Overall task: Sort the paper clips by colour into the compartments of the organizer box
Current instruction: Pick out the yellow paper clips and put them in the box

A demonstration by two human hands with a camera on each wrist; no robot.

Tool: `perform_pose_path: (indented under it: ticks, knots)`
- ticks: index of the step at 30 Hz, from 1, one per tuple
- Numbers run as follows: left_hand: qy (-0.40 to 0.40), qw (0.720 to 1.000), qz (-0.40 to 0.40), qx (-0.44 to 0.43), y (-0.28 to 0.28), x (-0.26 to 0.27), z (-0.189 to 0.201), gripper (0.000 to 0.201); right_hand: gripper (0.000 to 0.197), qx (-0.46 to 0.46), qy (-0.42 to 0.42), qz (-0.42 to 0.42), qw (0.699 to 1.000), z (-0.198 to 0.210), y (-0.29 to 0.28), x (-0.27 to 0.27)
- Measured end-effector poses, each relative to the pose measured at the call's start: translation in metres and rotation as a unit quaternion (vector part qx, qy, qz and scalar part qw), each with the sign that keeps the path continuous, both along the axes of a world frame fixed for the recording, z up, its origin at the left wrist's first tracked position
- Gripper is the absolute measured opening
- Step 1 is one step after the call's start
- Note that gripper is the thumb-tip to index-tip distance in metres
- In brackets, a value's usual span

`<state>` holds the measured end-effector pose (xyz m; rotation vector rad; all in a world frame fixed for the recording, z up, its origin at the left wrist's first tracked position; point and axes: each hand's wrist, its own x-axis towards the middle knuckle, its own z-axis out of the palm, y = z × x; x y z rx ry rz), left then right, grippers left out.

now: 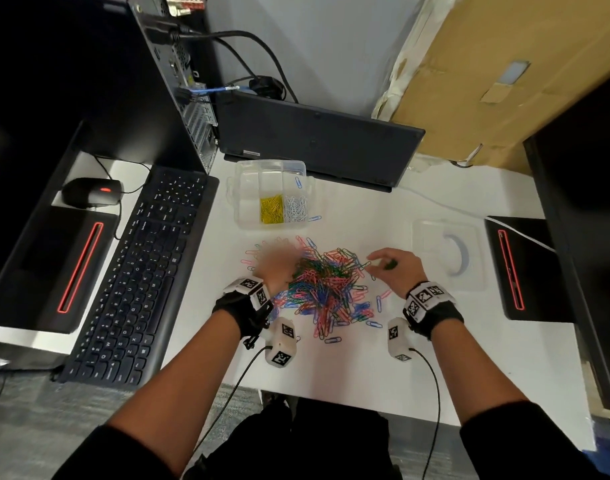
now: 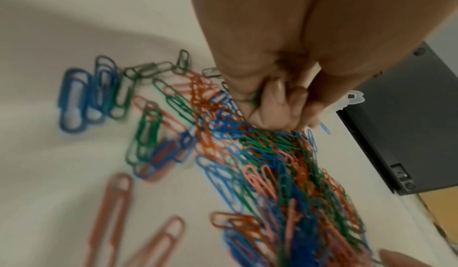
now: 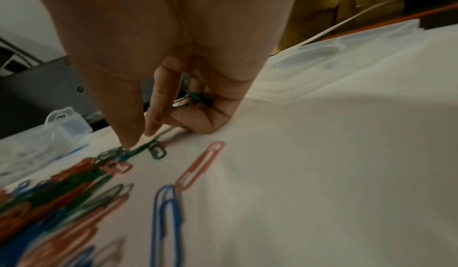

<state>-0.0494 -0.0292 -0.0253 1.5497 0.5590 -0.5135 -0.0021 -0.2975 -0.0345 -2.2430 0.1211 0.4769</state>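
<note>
1. The mixed pile of paper clips [image 1: 326, 289] lies on the white counter [image 1: 452, 358], just in front of the clear organizer box [image 1: 243, 199].
2. 2 front compartments hold yellow clips [image 1: 271, 209] and white clips [image 1: 295, 208].
3. The right hand [image 1: 395, 268] works at the pile's right edge; its grip is narrow, curled round green clips [image 3: 198, 97].
4. The left hand [image 1: 276, 265] is blurred over the pile's left side; its curled grip holds a green clip [image 2: 254, 97].

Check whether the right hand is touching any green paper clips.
Touching. The right wrist view shows the right hand with its curled fingers closed round a small bunch of green paper clips against the palm.
</note>
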Motion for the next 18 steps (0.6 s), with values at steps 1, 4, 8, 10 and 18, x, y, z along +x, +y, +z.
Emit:
perform_pose_path:
  ticks: [1,4,8,10,18]
  knots:
    - [-0.016,0.999,-0.015,0.024,0.003,-0.002,-0.003,0.026,0.011,-0.008,-0.013,0.011,1.0,-0.001,0.002,-0.001]
    - [-0.056,0.993,-0.04,0.099,0.005,-0.005,-0.004,0.029,0.005,-0.03,-0.042,0.031,0.998,-0.001,0.006,0.0]
    - [-0.065,0.997,-0.001,0.05,-0.004,-0.001,-0.002,0.039,0.013,-0.077,-0.027,0.057,0.995,0.0,0.012,-0.002]
    - [-0.096,0.992,-0.027,0.081,-0.013,0.003,-0.001,0.037,0.019,-0.089,-0.008,0.068,0.994,0.002,0.014,-0.005]
    - [-0.215,0.885,-0.261,0.319,-0.06,0.043,0.009,0.026,0.009,0.367,0.185,-0.213,0.886,0.016,0.006,-0.029]
